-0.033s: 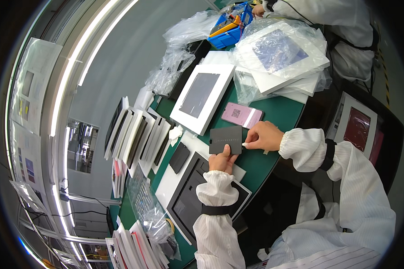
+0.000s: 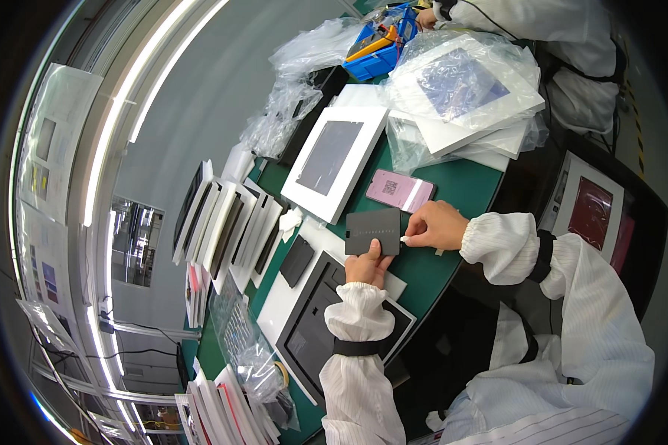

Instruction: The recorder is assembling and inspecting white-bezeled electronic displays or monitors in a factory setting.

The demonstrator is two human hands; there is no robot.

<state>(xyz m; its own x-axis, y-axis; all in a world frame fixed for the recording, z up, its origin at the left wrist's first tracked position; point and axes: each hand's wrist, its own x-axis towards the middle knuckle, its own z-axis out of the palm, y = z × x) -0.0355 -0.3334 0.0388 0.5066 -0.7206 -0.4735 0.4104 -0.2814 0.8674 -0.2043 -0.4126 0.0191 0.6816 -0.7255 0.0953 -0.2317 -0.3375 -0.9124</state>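
Note:
My left hand [image 2: 369, 267] grips a dark grey, nearly square flat panel [image 2: 371, 225] by its lower edge, thumb on top. A row of small pale marks crosses the panel's face. At its right edge, my right hand [image 2: 436, 226] pinches a small white piece [image 2: 404, 239], too small to name, with thumb and forefinger. Beneath my left forearm lies a black frame-shaped housing [image 2: 308, 334] on a white board. Beyond the panel, a pink-screened phone [image 2: 401, 190] rests on the green table.
A white-bordered display frame [image 2: 335, 159] lies farther back, beside a plastic-wrapped stack of frames [image 2: 464, 93]. Panels stand in a row [image 2: 226, 222] at left. Another dark panel [image 2: 297, 261] lies nearby. A blue bin [image 2: 378, 55] holds a yellow-orange device; a co-worker's sleeve [image 2: 527, 26] is beyond.

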